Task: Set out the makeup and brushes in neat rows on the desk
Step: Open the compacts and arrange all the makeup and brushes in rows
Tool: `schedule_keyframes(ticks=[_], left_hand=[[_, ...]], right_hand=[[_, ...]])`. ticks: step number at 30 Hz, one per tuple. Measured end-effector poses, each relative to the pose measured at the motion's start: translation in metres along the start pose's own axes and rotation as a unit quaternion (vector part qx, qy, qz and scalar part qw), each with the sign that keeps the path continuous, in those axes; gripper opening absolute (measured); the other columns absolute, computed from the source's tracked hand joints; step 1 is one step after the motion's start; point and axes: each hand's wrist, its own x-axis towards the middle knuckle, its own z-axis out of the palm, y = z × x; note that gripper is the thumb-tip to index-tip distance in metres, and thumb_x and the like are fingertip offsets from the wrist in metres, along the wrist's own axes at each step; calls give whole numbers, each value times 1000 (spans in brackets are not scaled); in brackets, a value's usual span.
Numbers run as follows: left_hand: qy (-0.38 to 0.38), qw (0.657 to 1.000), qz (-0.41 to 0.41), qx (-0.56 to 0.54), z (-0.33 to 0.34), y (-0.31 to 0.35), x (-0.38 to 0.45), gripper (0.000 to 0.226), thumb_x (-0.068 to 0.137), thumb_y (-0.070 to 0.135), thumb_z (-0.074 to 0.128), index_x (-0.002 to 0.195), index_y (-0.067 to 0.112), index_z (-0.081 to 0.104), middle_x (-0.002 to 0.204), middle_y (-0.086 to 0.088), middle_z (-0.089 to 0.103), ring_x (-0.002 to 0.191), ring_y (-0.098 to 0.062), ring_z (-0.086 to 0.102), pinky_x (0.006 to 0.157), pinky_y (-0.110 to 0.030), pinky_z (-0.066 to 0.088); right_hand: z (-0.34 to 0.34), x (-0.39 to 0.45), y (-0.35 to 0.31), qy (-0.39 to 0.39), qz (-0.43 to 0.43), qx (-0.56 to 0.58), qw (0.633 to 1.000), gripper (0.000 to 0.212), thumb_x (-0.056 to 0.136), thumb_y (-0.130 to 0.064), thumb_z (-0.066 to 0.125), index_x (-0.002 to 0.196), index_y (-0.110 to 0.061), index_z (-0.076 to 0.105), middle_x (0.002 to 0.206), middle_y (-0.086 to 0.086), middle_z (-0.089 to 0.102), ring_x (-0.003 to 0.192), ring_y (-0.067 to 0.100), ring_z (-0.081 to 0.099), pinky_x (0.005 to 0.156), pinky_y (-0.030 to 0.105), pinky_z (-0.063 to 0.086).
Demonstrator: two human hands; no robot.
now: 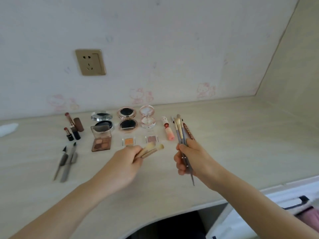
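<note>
My left hand (128,162) grips two short tan brushes (151,148), bristles pointing right, just above the desk. My right hand (189,159) holds a bunch of several long grey-handled brushes (180,131) upright, tips toward the wall. Laid out in rows on the desk (224,144) are lipsticks (73,127), three open compacts (127,120), a brown eyeshadow palette (101,139), two small single shadows (128,141) and a pink tube (168,130). Two dark liner pens (66,161) lie at the left.
A brown pencil-like stick (189,132) lies behind the right-hand brushes. A wall socket (90,62) sits above the desk. A white scrap (7,129) lies at the far left. The desk's curved front edge (155,221) runs below my arms, with a white and pink item (293,209) at lower right.
</note>
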Motion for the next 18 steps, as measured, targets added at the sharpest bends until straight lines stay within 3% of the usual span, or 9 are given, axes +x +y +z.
schedule_keyframes(ticks=[3,5,13,16,18], left_hand=[[17,993,62,103,2,-24,-12,15,96,14,47,100,24,58,93,8,51,89,-11,46,76,-19,36],[19,985,80,155,4,-38,-14,26,97,12,45,117,25,54,106,9,49,101,-11,43,88,-28,40],[49,956,118,264,0,-60,-5,48,86,-2,57,129,19,53,121,2,50,110,-20,46,94,-33,43],[20,965,127,226,7,-66,-6,46,99,19,48,143,20,40,140,1,43,129,-20,36,112,-31,29],[17,974,117,195,12,-70,-11,47,102,24,39,148,24,31,150,3,33,139,-19,24,116,-26,15]], right_hand=[[19,4,8,-12,17,25,999,17,101,-17,34,94,-12,48,60,2,54,48,14,43,48,28,42],[29,7,12,-30,24,30,999,17,101,-16,34,93,-12,49,60,2,50,46,13,41,46,27,39],[41,16,14,-59,13,22,998,19,101,-15,34,93,-11,51,54,-2,43,46,12,37,43,24,33],[43,17,16,-54,15,24,998,19,101,-14,34,94,-10,51,54,-2,43,46,13,36,43,24,33],[44,19,18,-56,19,26,998,19,101,-14,34,95,-10,52,55,-1,42,47,13,36,43,24,33]])
